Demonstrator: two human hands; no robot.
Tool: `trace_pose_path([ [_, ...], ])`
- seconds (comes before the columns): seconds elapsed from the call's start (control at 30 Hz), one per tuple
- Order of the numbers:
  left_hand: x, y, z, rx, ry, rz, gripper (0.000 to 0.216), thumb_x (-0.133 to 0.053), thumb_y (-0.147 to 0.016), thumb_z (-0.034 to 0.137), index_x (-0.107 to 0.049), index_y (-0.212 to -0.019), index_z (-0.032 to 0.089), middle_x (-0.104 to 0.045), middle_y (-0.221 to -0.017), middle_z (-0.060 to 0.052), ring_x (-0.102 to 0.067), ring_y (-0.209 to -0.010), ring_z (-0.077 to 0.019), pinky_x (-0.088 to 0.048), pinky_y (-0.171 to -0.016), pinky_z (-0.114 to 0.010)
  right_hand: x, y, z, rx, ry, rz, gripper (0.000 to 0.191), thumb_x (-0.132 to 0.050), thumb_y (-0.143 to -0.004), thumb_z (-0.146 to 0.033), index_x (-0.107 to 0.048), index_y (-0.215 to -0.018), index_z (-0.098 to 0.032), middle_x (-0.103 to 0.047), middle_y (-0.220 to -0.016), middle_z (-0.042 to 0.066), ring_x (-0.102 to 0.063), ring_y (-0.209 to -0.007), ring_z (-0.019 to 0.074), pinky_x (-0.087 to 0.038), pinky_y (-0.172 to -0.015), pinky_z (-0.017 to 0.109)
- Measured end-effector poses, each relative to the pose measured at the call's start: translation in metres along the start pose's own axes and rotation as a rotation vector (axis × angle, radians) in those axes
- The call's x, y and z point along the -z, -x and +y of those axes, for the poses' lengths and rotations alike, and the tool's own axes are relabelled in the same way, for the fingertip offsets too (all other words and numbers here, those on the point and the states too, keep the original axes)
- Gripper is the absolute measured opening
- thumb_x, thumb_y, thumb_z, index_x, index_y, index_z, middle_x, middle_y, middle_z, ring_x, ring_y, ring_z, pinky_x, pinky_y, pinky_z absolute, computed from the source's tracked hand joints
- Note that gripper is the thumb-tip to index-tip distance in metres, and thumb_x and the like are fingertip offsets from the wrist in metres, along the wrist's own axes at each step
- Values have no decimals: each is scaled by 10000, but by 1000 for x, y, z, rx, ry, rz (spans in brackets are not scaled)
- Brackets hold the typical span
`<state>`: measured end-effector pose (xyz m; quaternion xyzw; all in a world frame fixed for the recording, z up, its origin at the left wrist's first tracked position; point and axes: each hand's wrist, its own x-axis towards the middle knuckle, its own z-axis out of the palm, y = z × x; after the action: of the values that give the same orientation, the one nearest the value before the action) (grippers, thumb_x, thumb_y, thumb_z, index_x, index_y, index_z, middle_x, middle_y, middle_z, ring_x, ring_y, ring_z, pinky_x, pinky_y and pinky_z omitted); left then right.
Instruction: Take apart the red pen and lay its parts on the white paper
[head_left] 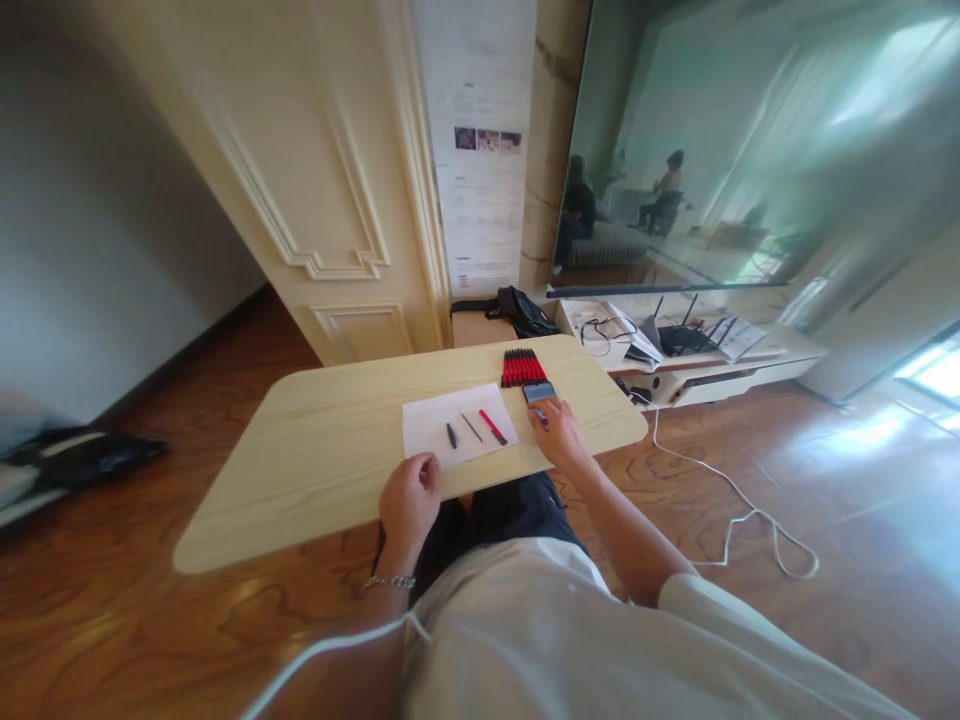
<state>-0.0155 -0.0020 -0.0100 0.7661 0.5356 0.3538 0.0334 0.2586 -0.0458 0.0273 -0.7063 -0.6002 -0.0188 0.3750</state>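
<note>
My right hand [556, 430] curls over the near end of a dark phone [538, 392] at the right part of the table; its fingertips are partly hidden. Closed loosely, my left hand [411, 500] rests by the near edge of a white paper sheet [427, 425], and I see nothing in it. Three pieces lie apart on the paper: a short black pen part [451, 435], a thin dark refill [472, 427] and a red pen barrel with a black end [493, 427]. Just beyond the phone, several red and black pens [523, 367] lie side by side in a row.
The pale wooden table [300, 450] has rounded corners. Behind it are a black bag [525, 310] and a low white cabinet [720, 380] with a router [686, 338], papers and cables. A white cable [720, 465] trails over the floor at right.
</note>
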Motion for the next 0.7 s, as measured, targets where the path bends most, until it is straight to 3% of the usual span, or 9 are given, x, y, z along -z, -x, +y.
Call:
trace_pose_path([
  [0.07,2,0,1,30,24,-6,233,-496,-875,348,-664,-923,195,-699,-849,-57,-612,-700,-176,-420,-661,-273,-15,-10,-18,59,41,-155,251,-474,-914,-321,-673,-1002,-196,-669,-1013,85,-571,-1003,204,-389,-916,286],
  [0.17,4,0,2,72,90,-15,240,-499,-873,364,-667,-925,200,-704,-839,-49,-617,-679,-166,-437,-671,-268,-40,-28,-35,6,139,-327,267,-479,-908,-329,-681,-982,-170,-681,-992,111,-607,-948,211,-419,-836,281],
  [0.33,5,-1,0,135,225,-3,251,-521,-857,388,-676,-926,204,-716,-880,-54,-638,-716,-173,-469,-732,-282,-65,-49,-46,-110,255,-482,359,-504,-883,-413,-669,-997,-116,-675,-1018,192,-635,-941,262,-442,-782,313],
  [0.53,10,0,13,213,451,-9,274,-548,-844,419,-681,-940,200,-719,-889,-65,-663,-783,-191,-498,-769,-307,-60,-58,-41,-197,165,-452,273,-548,-842,-366,-696,-849,-137,-702,-908,175,-653,-840,255,-439,-697,304],
  [0.7,7,-5,43,287,795,-94,371,-577,-828,467,-659,-1053,184,-707,-951,-93,-668,-833,-197,-525,-770,-313,-51,-47,-50,-86,-283,-353,305,-526,-835,-392,-650,-677,-162,-627,-604,22,-572,-603,139,-382,-544,220],
])
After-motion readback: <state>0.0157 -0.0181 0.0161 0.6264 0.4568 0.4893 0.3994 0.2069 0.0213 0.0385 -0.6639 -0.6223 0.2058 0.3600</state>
